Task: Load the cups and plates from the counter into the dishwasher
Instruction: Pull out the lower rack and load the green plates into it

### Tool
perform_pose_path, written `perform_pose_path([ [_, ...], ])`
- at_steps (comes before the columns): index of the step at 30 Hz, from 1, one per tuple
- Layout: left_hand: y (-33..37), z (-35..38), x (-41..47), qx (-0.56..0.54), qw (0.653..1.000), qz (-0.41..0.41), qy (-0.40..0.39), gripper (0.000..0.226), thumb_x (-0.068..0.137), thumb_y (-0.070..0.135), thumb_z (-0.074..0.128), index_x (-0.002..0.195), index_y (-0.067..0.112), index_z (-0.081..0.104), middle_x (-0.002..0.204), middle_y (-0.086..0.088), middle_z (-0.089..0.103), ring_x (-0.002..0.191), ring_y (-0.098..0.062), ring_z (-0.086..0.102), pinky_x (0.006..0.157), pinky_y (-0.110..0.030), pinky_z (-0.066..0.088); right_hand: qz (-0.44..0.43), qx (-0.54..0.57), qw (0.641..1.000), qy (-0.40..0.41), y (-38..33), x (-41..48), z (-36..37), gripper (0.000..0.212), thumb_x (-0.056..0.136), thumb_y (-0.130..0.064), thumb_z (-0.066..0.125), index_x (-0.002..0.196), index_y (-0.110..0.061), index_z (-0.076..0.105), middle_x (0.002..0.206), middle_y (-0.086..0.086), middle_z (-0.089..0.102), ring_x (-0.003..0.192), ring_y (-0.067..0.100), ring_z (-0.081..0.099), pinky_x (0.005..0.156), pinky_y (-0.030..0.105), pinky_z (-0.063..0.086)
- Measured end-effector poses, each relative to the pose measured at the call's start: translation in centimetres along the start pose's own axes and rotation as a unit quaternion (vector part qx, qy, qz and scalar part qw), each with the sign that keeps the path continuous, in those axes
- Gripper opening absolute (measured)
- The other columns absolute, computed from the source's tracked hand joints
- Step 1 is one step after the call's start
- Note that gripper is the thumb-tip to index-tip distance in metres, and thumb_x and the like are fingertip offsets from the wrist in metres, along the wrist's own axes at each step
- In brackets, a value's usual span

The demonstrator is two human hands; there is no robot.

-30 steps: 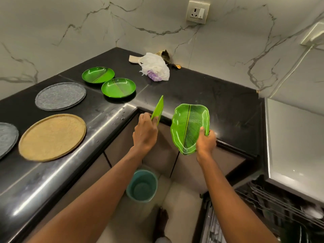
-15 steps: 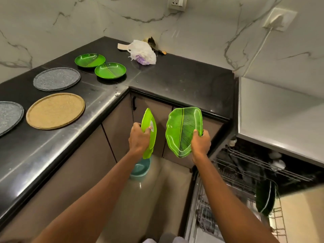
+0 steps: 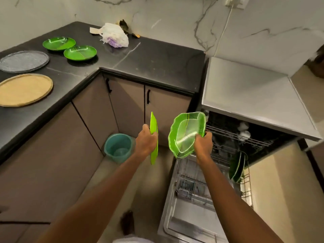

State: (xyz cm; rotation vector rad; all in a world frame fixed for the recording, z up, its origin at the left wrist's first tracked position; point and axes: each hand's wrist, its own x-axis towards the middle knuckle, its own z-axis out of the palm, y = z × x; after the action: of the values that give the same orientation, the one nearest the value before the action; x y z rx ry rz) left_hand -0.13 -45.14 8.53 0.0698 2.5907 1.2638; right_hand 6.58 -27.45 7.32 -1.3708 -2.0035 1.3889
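Observation:
My right hand (image 3: 203, 146) grips a green leaf-shaped plate (image 3: 185, 132) by its lower right rim, its face turned toward me, just left of the open dishwasher (image 3: 228, 142). My left hand (image 3: 145, 142) holds a second green plate (image 3: 154, 137) edge-on and upright, beside the first and apart from it. Green plates (image 3: 236, 167) stand on edge in the pulled-out lower rack (image 3: 247, 186). Two round green plates (image 3: 58, 43) (image 3: 80, 52) lie on the black counter (image 3: 149, 58), far left.
A grey round mat (image 3: 23, 61) and a tan round mat (image 3: 24, 89) lie on the counter's left arm. A white plastic bag (image 3: 116, 35) sits in the corner. A teal bucket (image 3: 118, 148) stands on the floor by the cabinets. The dishwasher door (image 3: 189, 216) lies open below.
Both hands have carried their plates away from the counter, down and to the right, toward the open dishwasher. My view has swung right, so more of the racks shows.

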Motion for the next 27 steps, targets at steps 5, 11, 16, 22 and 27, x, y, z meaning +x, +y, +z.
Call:
perform_pose_path([
  [5, 2.5, 5.6, -6.1, -0.003, 1.0, 0.005, -0.008, 0.017, 0.092, 0.022, 0.05, 0.094, 0.006, 0.045, 0.099, -0.019, 0.06, 0.093, -0.036, 0.056, 0.067, -0.035, 0.032, 0.015, 0.002, 1.0, -0.02, 4.3, 0.4, -7.5, 0.028, 0.084, -0.01, 0.049, 0.111, -0.013, 0.042, 0.087, 0.003, 0.054, 0.08, 0.025, 0.053, 0.079, 0.043, 0.046],
  [11, 5.5, 11.5, -11.3, -0.001, 1.0, 0.008, -0.023, 0.021, 0.092, 0.023, 0.049, 0.096, 0.002, 0.048, 0.096, -0.019, 0.061, 0.091, -0.035, 0.057, 0.069, -0.037, 0.034, 0.021, -0.005, 0.999, -0.048, 8.5, 1.4, -14.9, 0.017, 0.085, -0.011, 0.048, 0.097, -0.015, 0.036, 0.079, 0.002, 0.049, 0.07, 0.021, 0.049, 0.065, 0.039, 0.041],
  [16, 7.6, 16.1, -13.0, -0.004, 0.998, 0.007, -0.061, 0.016, 0.093, 0.023, 0.047, 0.089, 0.008, 0.046, 0.085, -0.01, 0.055, 0.083, -0.031, 0.053, 0.067, -0.034, 0.032, 0.028, -0.029, 0.999, -0.026, 11.5, 3.1, -18.7, 0.011, 0.089, -0.012, 0.048, 0.093, -0.014, 0.038, 0.073, 0.0, 0.046, 0.065, 0.019, 0.047, 0.053, 0.031, 0.034],
  [22, 8.9, 20.8, -12.2, 0.003, 0.995, 0.015, -0.1, 0.014, 0.091, 0.027, 0.047, 0.085, 0.014, 0.046, 0.084, -0.006, 0.055, 0.083, -0.031, 0.053, 0.069, -0.036, 0.034, 0.047, -0.027, 0.998, -0.011, 13.9, 5.9, -20.5, 0.009, 0.09, -0.013, 0.05, 0.083, -0.014, 0.045, 0.074, 0.002, 0.049, 0.068, 0.021, 0.049, 0.059, 0.035, 0.042],
  [27, 9.4, 24.0, -9.9, 0.016, 0.99, 0.026, -0.136, 0.013, 0.091, 0.025, 0.046, 0.087, 0.012, 0.047, 0.088, -0.007, 0.058, 0.086, -0.031, 0.054, 0.075, -0.038, 0.04, 0.044, -0.022, 0.999, -0.005, 14.7, 8.9, -20.6, 0.01, 0.089, -0.015, 0.053, 0.081, -0.011, 0.049, 0.073, 0.004, 0.05, 0.066, 0.019, 0.047, 0.059, 0.034, 0.041],
])
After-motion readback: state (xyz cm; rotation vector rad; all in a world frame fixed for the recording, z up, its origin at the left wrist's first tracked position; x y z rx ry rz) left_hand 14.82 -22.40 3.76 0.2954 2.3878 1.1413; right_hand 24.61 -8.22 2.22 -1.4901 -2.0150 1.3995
